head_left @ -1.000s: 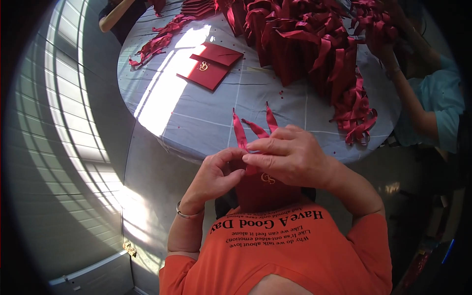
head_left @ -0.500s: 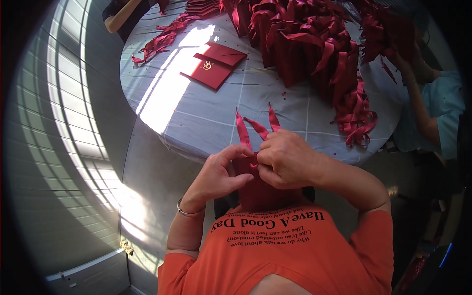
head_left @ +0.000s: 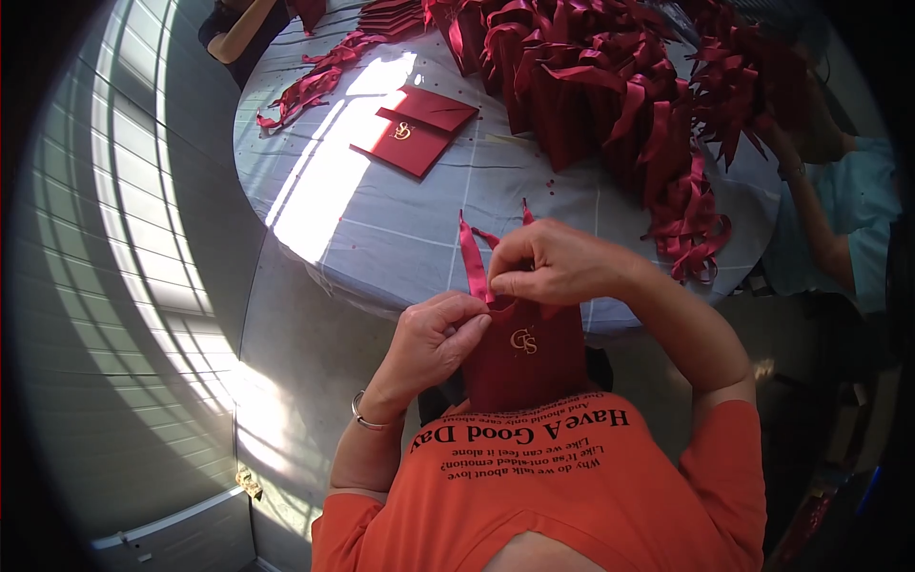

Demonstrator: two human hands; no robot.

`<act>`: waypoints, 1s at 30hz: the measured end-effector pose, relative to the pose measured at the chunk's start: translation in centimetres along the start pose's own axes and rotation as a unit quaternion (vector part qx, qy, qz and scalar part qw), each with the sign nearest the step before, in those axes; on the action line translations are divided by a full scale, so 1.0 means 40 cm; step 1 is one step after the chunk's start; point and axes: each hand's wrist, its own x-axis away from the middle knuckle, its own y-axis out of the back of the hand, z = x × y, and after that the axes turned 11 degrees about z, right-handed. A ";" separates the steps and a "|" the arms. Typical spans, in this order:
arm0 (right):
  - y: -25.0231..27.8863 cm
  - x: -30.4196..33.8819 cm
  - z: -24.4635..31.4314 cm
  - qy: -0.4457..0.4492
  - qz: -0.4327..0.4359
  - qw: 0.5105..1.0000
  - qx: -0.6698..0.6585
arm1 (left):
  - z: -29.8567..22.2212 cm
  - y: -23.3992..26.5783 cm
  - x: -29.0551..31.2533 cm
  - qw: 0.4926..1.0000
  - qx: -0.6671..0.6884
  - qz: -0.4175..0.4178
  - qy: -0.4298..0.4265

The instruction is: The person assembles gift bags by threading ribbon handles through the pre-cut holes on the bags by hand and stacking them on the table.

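Observation:
A dark red paper gift bag [head_left: 524, 372] with a gold emblem on its front stands against my front, near the table's edge. Thumb and forefinger of my left hand [head_left: 429, 343] are pinched at the bag's upper left edge, by the foot of a red satin ribbon [head_left: 472, 262] that rises from the top. My right hand [head_left: 567, 262] is just above the opening, its fingertips closed against that ribbon. More ribbon ends show behind my right knuckles. The bag's far side is hidden.
A flat red bag [head_left: 405, 133] lies on the grey cloth-covered round table [head_left: 400, 248]. Red bags with ribbons [head_left: 591, 95] are heaped at the far right. Loose ribbons [head_left: 305, 91] lie far left. One co-worker's arm [head_left: 810, 200] is at right, another's [head_left: 243, 33] at far left.
My right hand has lifted from the bag's front to above its rim, uncovering the gold emblem. My left thumb and forefinger, apart before, have come together at the edge.

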 end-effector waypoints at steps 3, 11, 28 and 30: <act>0.018 -0.036 -0.034 0.046 0.010 0.999 -0.009 | -0.006 0.008 -0.004 1.000 0.001 0.015 0.018; 0.023 -0.094 -0.039 0.055 0.117 0.988 0.084 | 0.007 0.008 -0.003 0.999 0.000 0.035 0.000; 0.019 0.037 -0.030 0.209 -0.070 0.974 0.046 | 0.014 0.004 -0.003 0.992 0.091 0.023 0.080; 0.001 0.064 -0.024 0.197 -0.073 0.969 0.128 | 0.021 0.003 -0.007 0.993 0.093 0.017 0.072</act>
